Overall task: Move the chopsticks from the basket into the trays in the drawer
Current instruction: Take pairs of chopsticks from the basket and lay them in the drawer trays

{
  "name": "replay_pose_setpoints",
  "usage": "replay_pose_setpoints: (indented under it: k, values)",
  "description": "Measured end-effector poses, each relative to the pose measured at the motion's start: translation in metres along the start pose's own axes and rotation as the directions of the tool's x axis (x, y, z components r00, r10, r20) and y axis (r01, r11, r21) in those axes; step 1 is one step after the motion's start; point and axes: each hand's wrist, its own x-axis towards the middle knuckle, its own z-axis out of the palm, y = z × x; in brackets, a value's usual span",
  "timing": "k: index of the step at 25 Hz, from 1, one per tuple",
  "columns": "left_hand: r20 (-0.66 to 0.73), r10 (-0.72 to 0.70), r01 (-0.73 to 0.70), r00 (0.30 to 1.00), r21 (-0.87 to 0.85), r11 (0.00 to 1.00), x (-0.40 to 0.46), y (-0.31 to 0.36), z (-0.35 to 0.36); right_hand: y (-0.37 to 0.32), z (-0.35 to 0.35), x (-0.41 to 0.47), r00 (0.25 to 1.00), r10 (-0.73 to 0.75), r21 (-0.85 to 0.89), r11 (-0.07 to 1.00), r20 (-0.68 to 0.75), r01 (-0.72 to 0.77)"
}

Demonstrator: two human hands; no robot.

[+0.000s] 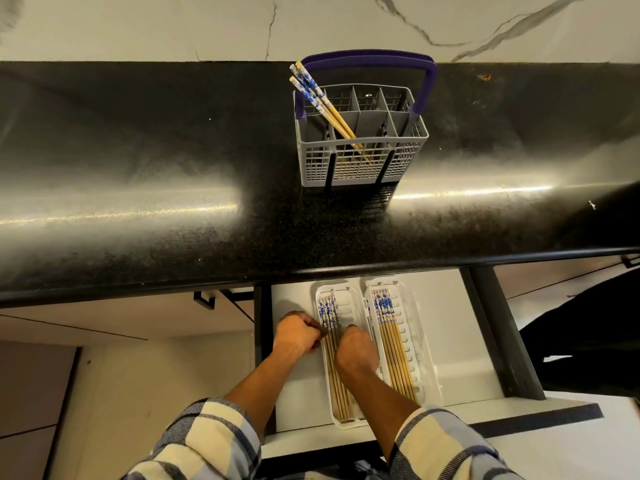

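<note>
Head view shows both hands in the open drawer (446,327): the left grip (298,336) and right grip (355,351) curl onto the chopsticks (332,358) in the left tray (349,303) between them. Far ahead, on the desk (173,168), the basket (363,161) holds more chopsticks (322,102).

Dim warm light, glare streaks on black counter (138,209), wide-angle edge bending
</note>
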Motion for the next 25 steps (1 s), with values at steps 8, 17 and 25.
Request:
replay_pose_setpoints:
  k: [8, 17, 25]
  values:
    - [-0.007, -0.012, 0.012, 1.000, -0.004, 1.000, 0.002, 0.001, 0.001, 0.007, 0.002, -0.002, 0.999, -0.033, -0.021, 0.999, 0.017, 0.033]
    - [-0.007, -0.008, 0.008, 1.000, -0.025, 1.000, 0.003, -0.001, 0.002, 0.015, 0.004, 0.003, 0.996, -0.088, -0.017, 0.996, 0.021, 0.089]
    - [-0.003, 0.082, -0.082, 0.997, 0.025, 0.996, -0.018, 0.002, -0.011, 0.027, -0.007, -0.021, 0.982, -0.184, 0.150, 0.970, -0.046, 0.189]
